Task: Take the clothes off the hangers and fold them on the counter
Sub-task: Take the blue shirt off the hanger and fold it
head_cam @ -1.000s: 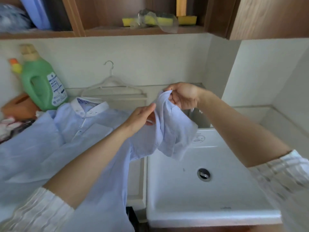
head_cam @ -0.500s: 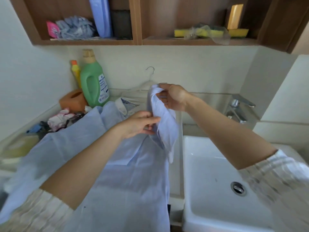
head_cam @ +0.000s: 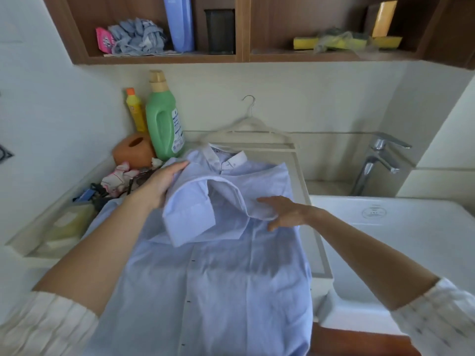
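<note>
A light blue button-up shirt (head_cam: 231, 265) with a white collar lies face up on the white counter (head_cam: 299, 173), collar toward the wall. Both short sleeves are folded in across the chest. My left hand (head_cam: 162, 187) rests flat on the shirt's left shoulder edge with straight fingers. Spread open, my right hand (head_cam: 282, 213) presses on the folded right sleeve. An empty white hanger (head_cam: 248, 128) leans on the wall behind the collar.
A green detergent bottle (head_cam: 164, 124), a yellow bottle (head_cam: 135, 111), an orange holder (head_cam: 133, 150) and crumpled rags (head_cam: 118, 178) crowd the back left. To the right sit a white sink (head_cam: 398, 240) and a chrome faucet (head_cam: 377, 160). Wooden shelves (head_cam: 241, 56) hang overhead.
Both hands held the right sleeve up over the sink side. The sleeve now lies folded across the chest, both hands have lowered flat onto the shirt, and my view has swung left.
</note>
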